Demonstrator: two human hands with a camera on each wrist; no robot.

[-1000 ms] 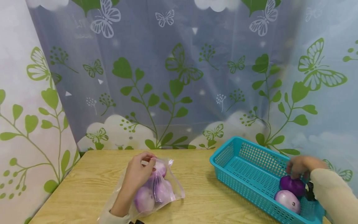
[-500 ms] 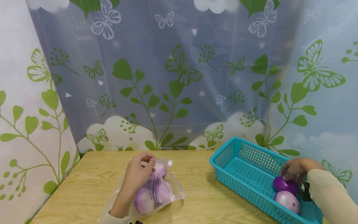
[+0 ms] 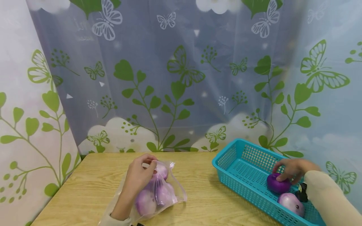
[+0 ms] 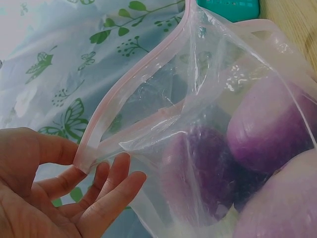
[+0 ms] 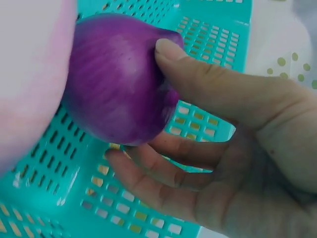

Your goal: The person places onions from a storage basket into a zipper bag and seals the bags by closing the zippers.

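My left hand pinches the pink-zipped mouth of a clear plastic bag between thumb and forefinger; the other fingers spread loosely beside the film. Several purple-and-white onions lie inside the bag. Over at the right, my right hand holds a dark purple onion within the turquoise basket. In the right wrist view the thumb lies on the onion's knobbly end and the fingers curl beneath it. A paler onion sits in the basket close by, nearer the front.
The wooden table carries the bag at left and the slanted basket at right, its wall rising around the right hand. A printed curtain hangs directly behind the table. A black item shows at the right wrist.
My right hand has moved left and slightly toward the back inside the basket, bringing the dark purple onion away from the paler one. The left hand and bag stay put.
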